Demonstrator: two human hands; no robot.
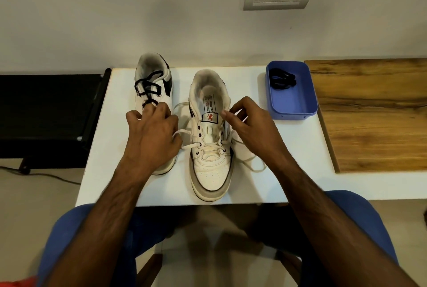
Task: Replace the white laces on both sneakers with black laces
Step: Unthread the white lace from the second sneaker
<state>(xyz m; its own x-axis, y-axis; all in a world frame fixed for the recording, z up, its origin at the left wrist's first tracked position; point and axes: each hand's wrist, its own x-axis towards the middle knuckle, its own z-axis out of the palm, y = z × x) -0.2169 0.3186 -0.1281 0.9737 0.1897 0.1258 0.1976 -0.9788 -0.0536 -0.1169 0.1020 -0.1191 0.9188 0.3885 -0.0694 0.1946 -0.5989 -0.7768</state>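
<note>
My left hand (151,135) and right hand (250,124) each pinch an end of the white lace (209,146), half unthreaded from the right sneaker (211,171).

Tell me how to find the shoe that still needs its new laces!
Look at the white table against the wall. Two sneakers sit side by side; pick the nearer one, beside the blue tub. It alone has white laces, half undone; the other sneaker has black ones.
</note>
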